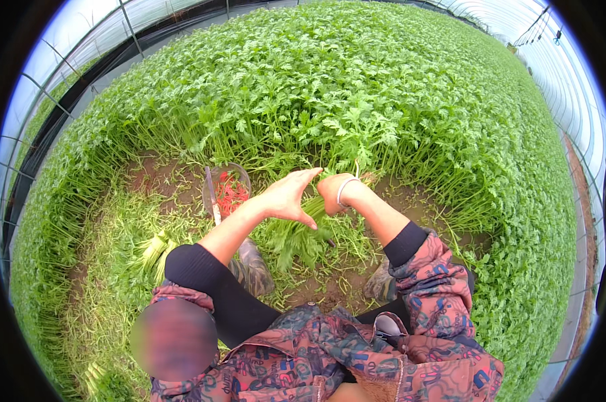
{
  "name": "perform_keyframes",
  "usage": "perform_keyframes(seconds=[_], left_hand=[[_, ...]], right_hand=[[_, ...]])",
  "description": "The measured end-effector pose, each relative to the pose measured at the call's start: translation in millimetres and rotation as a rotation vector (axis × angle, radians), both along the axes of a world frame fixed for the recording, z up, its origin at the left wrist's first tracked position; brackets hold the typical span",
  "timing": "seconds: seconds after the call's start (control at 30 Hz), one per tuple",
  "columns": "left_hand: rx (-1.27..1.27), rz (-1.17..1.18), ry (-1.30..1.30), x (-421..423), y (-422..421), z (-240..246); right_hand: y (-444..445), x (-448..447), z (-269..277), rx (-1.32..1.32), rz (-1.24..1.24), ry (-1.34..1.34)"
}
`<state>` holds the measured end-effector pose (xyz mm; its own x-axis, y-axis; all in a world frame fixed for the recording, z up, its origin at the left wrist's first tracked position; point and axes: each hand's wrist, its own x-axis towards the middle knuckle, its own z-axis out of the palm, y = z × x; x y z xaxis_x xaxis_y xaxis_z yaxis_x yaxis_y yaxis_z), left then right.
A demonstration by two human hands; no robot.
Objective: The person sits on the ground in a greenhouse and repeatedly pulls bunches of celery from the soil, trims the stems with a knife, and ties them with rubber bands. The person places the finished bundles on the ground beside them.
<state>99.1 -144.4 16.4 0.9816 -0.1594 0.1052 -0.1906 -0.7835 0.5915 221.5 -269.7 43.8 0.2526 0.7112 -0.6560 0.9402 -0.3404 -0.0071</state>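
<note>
In the head view, my right hand (pixel 336 193), with a white band at the wrist, is closed around the stems of a bunch of leafy greens (pixel 295 241), whose leaves hang down and to the left. Some roots and leaves show just beyond that hand. My left hand (pixel 298 196) is beside it with thumb and fingers spread; nothing is seen in its grasp. Beyond my left forearm stands a round bowl (pixel 249 177) with red ties (pixel 230 193) in it. A long flat blade-like tool (pixel 212 188) leans at the bowl's left side.
Dense standing greens (pixel 303 75) curve around the front and both sides. Cut bunches (pixel 154 254) lie at the left, and another (pixel 94 377) is at the lower left. Loose trimmings (pixel 102 296) cover the soil. My patterned boots (pixel 255 269) stand below my hands. Greenhouse film (pixel 569 65) arches overhead.
</note>
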Motion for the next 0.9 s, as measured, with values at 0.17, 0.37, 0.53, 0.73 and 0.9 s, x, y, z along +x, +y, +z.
perform_keyframes(seconds=[0.17,0.37,0.53,0.73,0.9], left_hand=[[-0.435,-0.085,0.189,10.1,-25.3,-8.8],[-0.798,-0.070,0.542,-8.8,-17.0,-0.6],[-0.898,-0.090,0.522,-14.6,-24.2,2.6],[-0.930,0.054,0.443,-36.7,-19.9,31.3],[-0.889,0.462,0.063,-55.7,21.1,66.0]], right_hand=[[-10.3,-18.7,35.1,0.194,0.070,-0.036],[-66.1,13.5,121.5,1.035,-0.140,0.244],[-51.0,-12.0,78.9,0.993,-0.239,0.455],[-69.5,10.8,34.5,1.523,-0.618,0.900],[-124.2,27.2,-53.6,0.969,-0.779,0.546]])
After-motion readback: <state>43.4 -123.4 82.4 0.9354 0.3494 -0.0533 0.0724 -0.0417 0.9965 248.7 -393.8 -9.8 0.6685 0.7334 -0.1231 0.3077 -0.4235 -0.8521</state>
